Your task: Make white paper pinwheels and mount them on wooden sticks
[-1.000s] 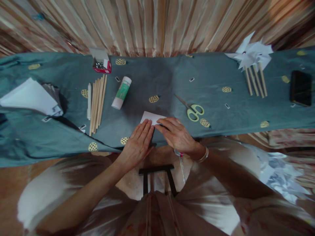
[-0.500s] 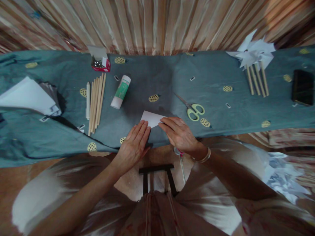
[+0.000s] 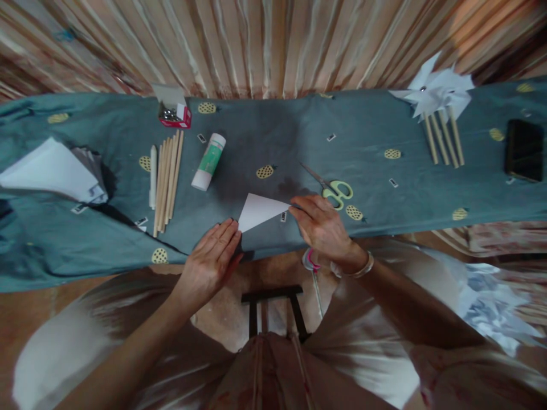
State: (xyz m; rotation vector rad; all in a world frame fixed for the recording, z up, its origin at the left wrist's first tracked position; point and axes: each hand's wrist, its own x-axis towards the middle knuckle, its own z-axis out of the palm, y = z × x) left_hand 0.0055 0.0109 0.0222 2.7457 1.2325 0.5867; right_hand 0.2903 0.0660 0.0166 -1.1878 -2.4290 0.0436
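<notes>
A folded white paper triangle (image 3: 261, 212) lies on the cloth-covered table in front of me. Pinched between the thumb and fingers of my right hand (image 3: 322, 225) is its narrow right tip. My left hand (image 3: 211, 253) lies flat, fingers stretched out, with the fingertips at the paper's lower left corner. Beyond my right hand rest scissors (image 3: 337, 191) with light green handles, blades pointing away to the left. A white and green glue stick (image 3: 209, 162) lies on its side further back on the left.
Several wooden sticks (image 3: 167, 182) lie left of the glue stick, below an open red box (image 3: 175, 115) of small metal pieces. White paper sheets (image 3: 51, 171) are stacked far left. At the right are finished paper pinwheels (image 3: 440, 94) on sticks and a dark phone (image 3: 525, 149).
My left hand has slid left and toward me along the paper to its lower left corner. My right hand has shifted slightly right, and more of the triangle shows.
</notes>
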